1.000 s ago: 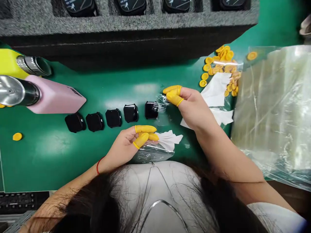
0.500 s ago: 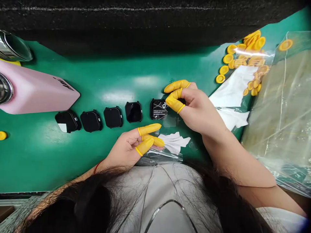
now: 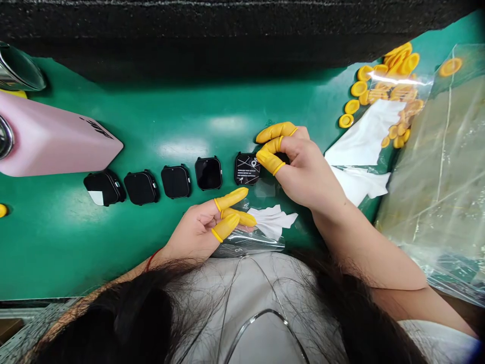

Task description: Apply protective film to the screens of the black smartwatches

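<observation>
A black smartwatch case [image 3: 247, 169] lies on the green table, its screen bearing white printed lines and text. At its upper right corner are the thumb and index finger of my right hand [image 3: 299, 162], pinched together; whatever sits between the tips is hidden. My left hand [image 3: 204, 222] is below the watch, index finger stretched out, with a crumpled white cloth [image 3: 273, 221] gripped at its middle finger. Yellow finger cots cover fingertips of both hands. Under the left hand and cloth is a clear printed film [image 3: 261, 244]. A small transparent piece [image 3: 265, 187] lies beside the watch.
Several black watch cases [image 3: 176, 181] stand in a row at left, near a pink bottle [image 3: 60, 136] and a metal cup [image 3: 20, 71]. Black foam [image 3: 212, 45] borders the back. At right are loose finger cots [image 3: 358, 89], white cloths [image 3: 366, 134] and a plastic bag [image 3: 428, 167].
The view has shifted slightly. My left index finger is a little higher and my right thumb and index finger have moved slightly left; both grips look the same.
</observation>
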A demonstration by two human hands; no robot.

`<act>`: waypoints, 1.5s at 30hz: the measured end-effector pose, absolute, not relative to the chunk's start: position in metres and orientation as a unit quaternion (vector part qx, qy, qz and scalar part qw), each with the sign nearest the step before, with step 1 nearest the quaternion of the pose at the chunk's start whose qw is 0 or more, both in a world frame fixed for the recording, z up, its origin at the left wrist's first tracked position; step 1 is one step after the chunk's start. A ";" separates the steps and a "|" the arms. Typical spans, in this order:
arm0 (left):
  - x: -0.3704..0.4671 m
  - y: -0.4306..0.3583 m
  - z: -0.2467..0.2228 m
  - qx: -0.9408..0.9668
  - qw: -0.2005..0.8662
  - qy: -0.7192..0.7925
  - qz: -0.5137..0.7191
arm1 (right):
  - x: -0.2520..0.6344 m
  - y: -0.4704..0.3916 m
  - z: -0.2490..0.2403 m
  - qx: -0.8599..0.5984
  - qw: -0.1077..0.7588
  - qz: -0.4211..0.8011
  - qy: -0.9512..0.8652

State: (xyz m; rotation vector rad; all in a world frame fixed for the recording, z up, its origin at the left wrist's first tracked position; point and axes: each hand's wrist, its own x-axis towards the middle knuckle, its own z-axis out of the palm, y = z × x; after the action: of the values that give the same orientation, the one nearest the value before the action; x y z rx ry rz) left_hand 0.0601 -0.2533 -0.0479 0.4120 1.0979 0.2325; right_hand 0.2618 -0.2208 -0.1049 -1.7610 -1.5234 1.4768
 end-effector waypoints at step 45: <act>0.060 -0.255 -0.049 0.197 0.821 0.527 0.104 | 0.260 -0.219 -0.101 -0.636 0.167 0.523 -0.542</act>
State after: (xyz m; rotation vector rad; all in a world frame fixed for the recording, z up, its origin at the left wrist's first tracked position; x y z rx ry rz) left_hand 0.0600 -0.2550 -0.0486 0.4186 1.1210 0.2218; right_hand 0.2598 -0.2193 -0.1008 -1.8091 -1.5433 1.4880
